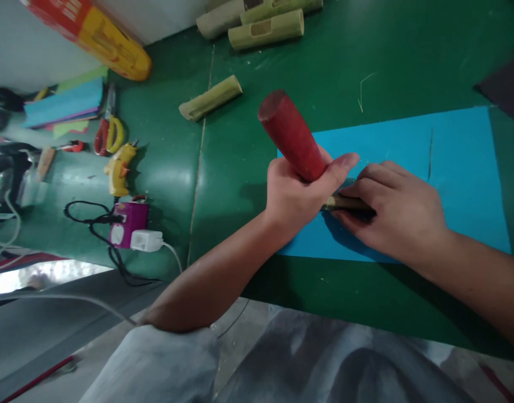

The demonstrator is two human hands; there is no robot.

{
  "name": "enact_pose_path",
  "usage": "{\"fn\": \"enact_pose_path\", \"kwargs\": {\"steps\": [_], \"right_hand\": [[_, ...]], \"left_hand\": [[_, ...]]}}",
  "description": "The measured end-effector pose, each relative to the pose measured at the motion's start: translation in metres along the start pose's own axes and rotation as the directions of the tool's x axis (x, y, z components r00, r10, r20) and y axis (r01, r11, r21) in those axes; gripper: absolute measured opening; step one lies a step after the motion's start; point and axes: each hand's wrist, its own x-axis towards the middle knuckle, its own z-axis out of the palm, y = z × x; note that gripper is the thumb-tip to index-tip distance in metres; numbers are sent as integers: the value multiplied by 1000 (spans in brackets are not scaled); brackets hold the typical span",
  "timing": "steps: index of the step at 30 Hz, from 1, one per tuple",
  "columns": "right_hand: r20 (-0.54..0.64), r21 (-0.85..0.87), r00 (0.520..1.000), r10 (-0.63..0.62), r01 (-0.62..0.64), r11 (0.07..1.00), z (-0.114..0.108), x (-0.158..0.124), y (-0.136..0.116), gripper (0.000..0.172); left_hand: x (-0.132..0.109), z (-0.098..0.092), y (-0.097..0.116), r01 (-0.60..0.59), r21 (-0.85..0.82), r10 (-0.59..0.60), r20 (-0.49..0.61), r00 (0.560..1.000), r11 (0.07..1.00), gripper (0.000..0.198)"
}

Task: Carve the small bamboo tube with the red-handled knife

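My left hand (pixel 297 193) is closed around the thick red handle (pixel 290 134) of a tool, its butt end pointing up and away. The working end of this tool is hidden behind my hand. My right hand (pixel 402 207) pinches a small narrow piece of bamboo (pixel 345 202) low over a blue sheet (pixel 467 184). The bamboo piece reaches from my right fingers toward the heel of my left hand; whether the tool touches it I cannot tell. Dark specks lie on the sheet beside my fingers.
On the green table (pixel 164 145), a short bamboo tube (pixel 210 99) and several notched bamboo tubes (pixel 267 29) lie farther back. To the left are scissors (pixel 108 131), a yellow glue gun (pixel 119 168), a purple power socket (pixel 130 224) with cords, and coloured paper (pixel 66 103).
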Motion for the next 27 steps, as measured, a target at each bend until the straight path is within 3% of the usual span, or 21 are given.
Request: {"fn": "enact_pose_path", "kwargs": {"steps": [4, 8, 11, 16, 22, 27], "right_hand": [[-26, 28, 1000, -6, 6, 1000, 0, -2, 1, 13], [-122, -4, 991, -56, 56, 998, 3, -3, 3, 22], [-121, -11, 991, -54, 53, 999, 3, -3, 3, 27], [-49, -8, 999, -12, 12, 1000, -2, -2, 0, 20], [-91, -9, 995, -30, 30, 1000, 2, -2, 1, 18], [-76, -17, 997, -17, 16, 1000, 1, -1, 0, 11]], "left_hand": [[-2, -4, 4, 70, 42, -72, 42, 997, 997, 59], [-6, -9, 3, 21, 43, -26, 135, 991, 999, 61], [-8, -10, 1, 0, 73, -11, 164, 986, 997, 63], [-8, -10, 0, 2, 126, -29, 208, 978, 992, 66], [-7, -9, 2, 70, 90, -85, 172, 981, 993, 63], [-2, -8, 6, 109, 116, -132, 219, 967, 987, 61]]}}
